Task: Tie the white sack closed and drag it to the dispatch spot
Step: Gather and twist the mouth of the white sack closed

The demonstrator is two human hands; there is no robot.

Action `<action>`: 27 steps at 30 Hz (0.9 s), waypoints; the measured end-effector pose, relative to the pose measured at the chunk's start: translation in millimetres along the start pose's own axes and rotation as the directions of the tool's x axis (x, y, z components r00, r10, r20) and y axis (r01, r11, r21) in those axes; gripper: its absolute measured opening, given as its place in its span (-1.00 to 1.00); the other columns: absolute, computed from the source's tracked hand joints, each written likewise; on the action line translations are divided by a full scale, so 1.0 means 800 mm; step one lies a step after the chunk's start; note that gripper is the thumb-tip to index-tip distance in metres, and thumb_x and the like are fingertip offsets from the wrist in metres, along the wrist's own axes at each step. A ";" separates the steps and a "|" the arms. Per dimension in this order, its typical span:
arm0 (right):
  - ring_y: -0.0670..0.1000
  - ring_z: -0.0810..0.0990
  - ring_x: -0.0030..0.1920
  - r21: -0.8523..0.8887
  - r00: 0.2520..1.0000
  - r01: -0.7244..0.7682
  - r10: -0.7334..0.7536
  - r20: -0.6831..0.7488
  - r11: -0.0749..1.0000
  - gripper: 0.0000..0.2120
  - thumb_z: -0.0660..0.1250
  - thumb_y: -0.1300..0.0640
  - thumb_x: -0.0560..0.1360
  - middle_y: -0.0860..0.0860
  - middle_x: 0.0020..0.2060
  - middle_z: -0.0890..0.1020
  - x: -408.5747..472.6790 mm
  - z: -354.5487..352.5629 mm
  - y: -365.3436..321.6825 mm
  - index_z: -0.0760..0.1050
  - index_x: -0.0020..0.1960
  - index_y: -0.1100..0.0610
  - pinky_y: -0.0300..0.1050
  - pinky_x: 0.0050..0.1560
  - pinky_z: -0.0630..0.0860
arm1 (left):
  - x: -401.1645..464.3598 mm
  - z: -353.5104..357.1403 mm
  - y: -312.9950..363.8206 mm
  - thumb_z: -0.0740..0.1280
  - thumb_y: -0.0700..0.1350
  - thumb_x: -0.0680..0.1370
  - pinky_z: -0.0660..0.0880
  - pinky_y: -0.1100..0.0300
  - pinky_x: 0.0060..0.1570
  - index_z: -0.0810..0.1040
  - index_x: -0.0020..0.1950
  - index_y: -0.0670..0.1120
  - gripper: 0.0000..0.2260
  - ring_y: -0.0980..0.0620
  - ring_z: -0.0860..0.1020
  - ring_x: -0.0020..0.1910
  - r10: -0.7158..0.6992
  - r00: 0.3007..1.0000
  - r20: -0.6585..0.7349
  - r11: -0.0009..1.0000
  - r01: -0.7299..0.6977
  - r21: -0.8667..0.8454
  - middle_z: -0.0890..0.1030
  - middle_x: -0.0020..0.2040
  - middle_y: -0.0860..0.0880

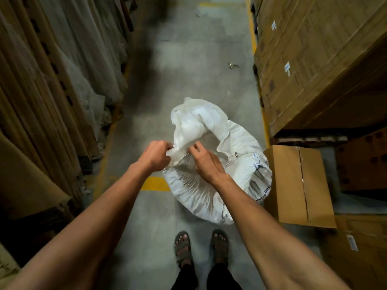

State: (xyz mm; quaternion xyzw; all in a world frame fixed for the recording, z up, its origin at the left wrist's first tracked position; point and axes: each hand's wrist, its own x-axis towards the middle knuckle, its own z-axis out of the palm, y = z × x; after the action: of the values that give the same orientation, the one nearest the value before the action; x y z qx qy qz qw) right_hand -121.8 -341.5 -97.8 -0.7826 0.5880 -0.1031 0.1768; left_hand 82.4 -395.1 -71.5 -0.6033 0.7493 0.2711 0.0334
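Head view | sack (211,185) on floor (188,70) by box (297,185) | our left hand (156,154), right hand (206,164) pinch its soft mouth | looks bulky, floppy; we'd gather the neck

White sack (240,155): dark print along its right side, partly legible as "mark bef", the rest cut off by folds. Carton labels (287,67): white stickers, print too small to read.
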 end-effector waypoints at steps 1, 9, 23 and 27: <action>0.33 0.61 -0.17 0.003 1.000 0.030 -0.030 0.007 1.000 -0.63 0.30 0.46 0.47 0.09 0.28 0.45 0.001 -0.004 -0.001 0.45 0.19 0.14 0.17 -0.28 0.57 | -0.001 0.006 0.005 0.43 -0.21 0.44 0.55 0.02 0.02 0.69 0.19 -0.03 -0.67 -0.25 0.66 0.15 0.047 0.998 0.050 0.999 -0.047 0.012 0.75 0.10 -0.11; 0.28 0.66 0.01 0.133 0.979 0.170 -0.182 0.086 0.976 -0.53 0.33 0.40 0.54 -0.10 0.71 0.08 0.009 0.010 0.023 0.38 0.38 0.13 0.06 -0.25 0.38 | -0.001 0.021 0.002 0.35 -0.24 0.42 0.54 0.03 -0.02 0.64 0.19 0.07 -0.61 -0.17 0.63 -0.02 0.215 0.960 0.180 0.975 -0.200 -0.099 0.62 -0.02 0.00; 0.26 0.58 0.04 -0.069 0.960 -0.057 0.073 0.272 0.996 -0.65 0.25 0.45 0.56 0.20 0.22 0.53 0.031 -0.018 0.045 0.39 0.23 0.10 0.04 -0.07 0.35 | 0.004 0.008 -0.027 0.37 -0.36 0.47 0.68 -0.01 -0.35 0.65 -0.05 0.07 -0.68 -0.10 0.66 -0.29 -0.090 0.979 -0.183 0.985 0.060 -0.164 0.59 -0.12 -0.09; 0.33 0.61 0.10 -0.073 0.964 -0.091 0.106 0.245 0.993 -0.22 0.21 0.53 0.51 0.19 0.36 0.39 0.039 -0.019 0.051 0.23 0.61 -0.03 0.12 0.03 0.47 | 0.001 0.013 -0.020 0.25 -0.51 0.46 0.67 0.16 -0.42 0.68 -0.14 -0.02 -0.59 -0.14 0.70 -0.31 -0.107 0.990 -0.094 0.932 0.067 -0.357 0.58 -0.01 -0.20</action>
State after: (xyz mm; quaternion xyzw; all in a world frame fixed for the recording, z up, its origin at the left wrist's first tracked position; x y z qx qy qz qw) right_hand -154.6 -383.9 -101.2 -0.7642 0.6022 0.0229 0.2298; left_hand 94.2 -392.9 -86.4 -0.6464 0.6616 0.3652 -0.1053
